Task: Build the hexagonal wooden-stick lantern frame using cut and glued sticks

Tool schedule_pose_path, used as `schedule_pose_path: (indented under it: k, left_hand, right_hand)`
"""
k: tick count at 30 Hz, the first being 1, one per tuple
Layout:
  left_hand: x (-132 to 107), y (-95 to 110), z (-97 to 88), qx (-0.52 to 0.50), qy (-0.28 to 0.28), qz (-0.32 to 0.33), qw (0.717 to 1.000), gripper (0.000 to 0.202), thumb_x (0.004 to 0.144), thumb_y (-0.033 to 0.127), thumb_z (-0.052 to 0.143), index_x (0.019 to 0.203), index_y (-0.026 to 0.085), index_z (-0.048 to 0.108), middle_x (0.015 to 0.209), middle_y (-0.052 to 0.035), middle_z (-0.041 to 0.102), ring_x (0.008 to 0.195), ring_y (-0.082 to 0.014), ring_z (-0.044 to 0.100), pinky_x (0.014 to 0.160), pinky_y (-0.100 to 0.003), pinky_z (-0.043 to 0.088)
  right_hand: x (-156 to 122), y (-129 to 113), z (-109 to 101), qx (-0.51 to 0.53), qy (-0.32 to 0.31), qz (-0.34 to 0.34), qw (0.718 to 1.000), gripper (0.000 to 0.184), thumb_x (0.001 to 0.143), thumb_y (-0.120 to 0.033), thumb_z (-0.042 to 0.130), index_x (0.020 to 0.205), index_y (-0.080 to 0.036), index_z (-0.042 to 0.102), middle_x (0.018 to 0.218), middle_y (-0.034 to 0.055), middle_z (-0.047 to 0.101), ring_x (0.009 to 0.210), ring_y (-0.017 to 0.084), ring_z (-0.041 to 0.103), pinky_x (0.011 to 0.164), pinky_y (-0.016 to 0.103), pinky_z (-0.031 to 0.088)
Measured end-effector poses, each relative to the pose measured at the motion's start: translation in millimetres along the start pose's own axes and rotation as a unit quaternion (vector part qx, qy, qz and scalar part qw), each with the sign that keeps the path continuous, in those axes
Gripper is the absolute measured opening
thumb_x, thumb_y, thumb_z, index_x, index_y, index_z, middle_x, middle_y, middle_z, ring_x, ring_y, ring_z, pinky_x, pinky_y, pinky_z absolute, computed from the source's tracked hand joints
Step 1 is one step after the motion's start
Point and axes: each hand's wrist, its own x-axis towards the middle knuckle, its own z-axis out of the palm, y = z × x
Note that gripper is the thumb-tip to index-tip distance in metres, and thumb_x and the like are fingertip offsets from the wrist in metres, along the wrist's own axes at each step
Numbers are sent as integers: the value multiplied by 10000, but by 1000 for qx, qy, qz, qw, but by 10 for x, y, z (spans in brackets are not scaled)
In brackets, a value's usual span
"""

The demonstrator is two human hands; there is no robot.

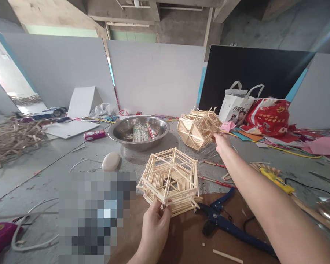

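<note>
Stick lantern frame (169, 179), lower edge hidden by left hand (155, 229).

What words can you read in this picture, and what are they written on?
White paper bag: dark Chinese characters, too blurred to read for certain.
Red plastic bag: gold print, too crumpled to read.
Pink box: label too small to read.
Nothing is written on the stick models by the left hand and right hand.

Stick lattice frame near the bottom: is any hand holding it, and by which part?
Yes. The left hand grips the near stick frame by its bottom edge; the right hand touches the far stick frame.
</note>
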Motion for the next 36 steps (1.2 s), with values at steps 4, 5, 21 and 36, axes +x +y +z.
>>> schedule_pose_path:
  k: [4,5,21,36]
  left_hand:
    - [2,-42,3,-7,2,4,1000,276,671,421,506,661,148,548,520,10,445,492,-106,382,450,-189,294]
    - [3,-43,3,-5,3,6,1000,268,671,413,507,663,148,550,513,15,433,480,-101,370,443,-187,286]
    - [-12,40,-9,27,4,15,1000,273,686,409,489,685,144,557,495,30,390,451,-92,338,424,-189,267]
    - [5,-12,-9,0,8,-4,1000,359,645,478,524,720,133,588,488,29,431,437,-89,346,427,-191,281]
  right_hand:
    - [-3,-29,7,-26,18,38,999,221,824,-281,465,988,-146,526,938,44,561,744,118,553,623,286,484]
    - [-4,-31,12,-29,17,42,999,240,824,-285,464,1014,-149,517,976,52,553,784,131,553,654,308,482]
    - [-19,15,1,-24,51,-11,998,123,571,-166,648,624,-169,537,524,-49,548,491,105,521,434,203,427]
    - [8,42,-9,-12,35,-33,999,118,514,-182,632,564,-180,525,476,-44,538,480,114,517,418,206,428]
